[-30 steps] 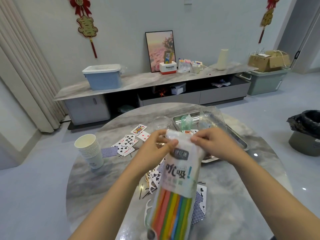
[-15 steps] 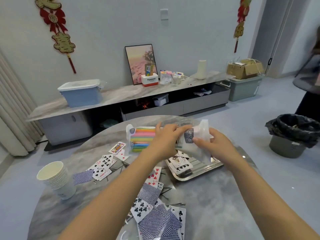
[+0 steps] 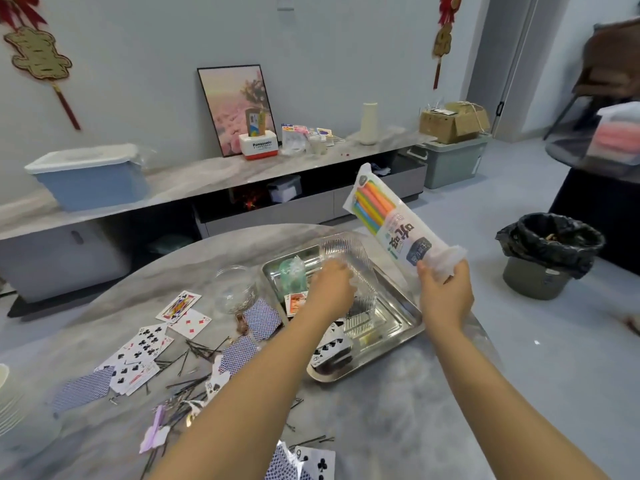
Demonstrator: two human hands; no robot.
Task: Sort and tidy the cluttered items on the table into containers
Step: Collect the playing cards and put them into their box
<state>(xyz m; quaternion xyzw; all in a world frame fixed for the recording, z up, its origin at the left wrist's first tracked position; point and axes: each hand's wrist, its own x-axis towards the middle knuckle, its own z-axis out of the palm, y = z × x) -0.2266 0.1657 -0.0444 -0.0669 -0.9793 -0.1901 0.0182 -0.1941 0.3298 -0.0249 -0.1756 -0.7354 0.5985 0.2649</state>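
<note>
While a box (image 3: pixel 258 147) on the far shelf reads "Panasonic", the right hand (image 3: pixel 444 292) clenches the straw pack (image 3: pixel 391 221), tilted up-left; left hand (image 3: pixel 329 289) grips the clear tub (image 3: pixel 349 271).

Two bare forearms are seen, no sleeves worn; left hand (image 3: pixel 330 289) and right hand (image 3: pixel 445 296) are left ungloved.

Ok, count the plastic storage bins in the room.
2. The blue bin sits on the console's left end; the grey-green bin stands on the floor at its right end, under a cardboard box. Others may be hidden.
</note>
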